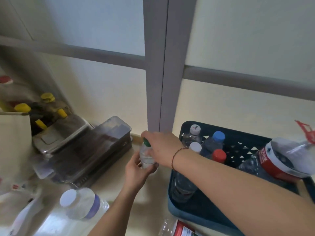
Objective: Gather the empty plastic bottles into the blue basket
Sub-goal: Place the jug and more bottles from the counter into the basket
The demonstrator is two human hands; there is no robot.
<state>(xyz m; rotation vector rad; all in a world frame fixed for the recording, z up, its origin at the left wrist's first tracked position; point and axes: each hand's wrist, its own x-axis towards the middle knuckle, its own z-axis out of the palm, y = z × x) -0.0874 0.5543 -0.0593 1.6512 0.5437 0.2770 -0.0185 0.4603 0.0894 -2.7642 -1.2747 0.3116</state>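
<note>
1. We hold one green-capped bottle (147,155) upright just left of the blue basket (177,201), above the tabletop (119,189).
2. Our left hand (136,169) has its fingers (136,159) wrapped around the bottle's body; our right hand (162,149) grips near its cap.
3. We count four capped bottles standing in the basket: two white caps, one blue, one red.
4. One large bottle (279,160) lies across the basket's right rim.

One blue basket (175,200) stands on the surface. At least six plastic bottles sit in or on it: two white-capped (195,129), one blue-capped (218,137), one red-capped (219,155), one lying down (183,185), and one large with a red label (272,160). Outside it: one green-capped bottle (146,155), one large white-capped bottle (81,204), one partly visible bottle at the bottom edge (172,227). Two hands show.
</note>
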